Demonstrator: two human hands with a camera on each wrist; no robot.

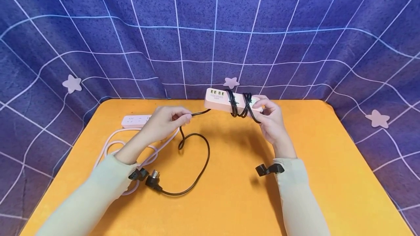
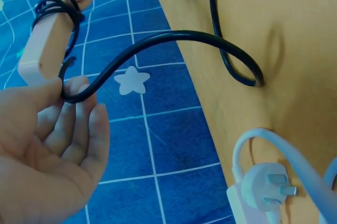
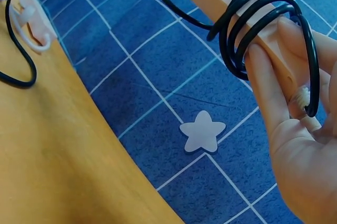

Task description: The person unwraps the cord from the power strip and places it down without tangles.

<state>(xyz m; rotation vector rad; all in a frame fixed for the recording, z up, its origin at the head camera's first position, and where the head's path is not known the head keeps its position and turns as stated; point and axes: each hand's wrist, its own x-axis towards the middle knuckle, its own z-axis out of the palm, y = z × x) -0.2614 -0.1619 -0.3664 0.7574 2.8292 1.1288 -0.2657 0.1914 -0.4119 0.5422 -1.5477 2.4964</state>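
Observation:
My right hand (image 1: 270, 125) grips one end of a pink power strip (image 1: 216, 102), raised above the table and slightly tilted. Several turns of its black cord (image 3: 239, 29) are wound around the strip's body. Between thumb and fingers my left hand (image 1: 164, 122) pinches the same cord, left of the strip; in the left wrist view the cord (image 2: 158, 37) arches away from the fingertips. From there it drops to the table in a loose curve that ends at a black plug (image 1: 152, 181), near the left sleeve.
A second pink-white power strip (image 1: 129, 120) lies at the table's left, partly behind my left arm. Its pale cord (image 1: 108, 143) lies in loops, and a white plug (image 2: 263, 187) rests by it. A blue gridded curtain (image 1: 197, 39) stands behind the orange table (image 1: 229, 199).

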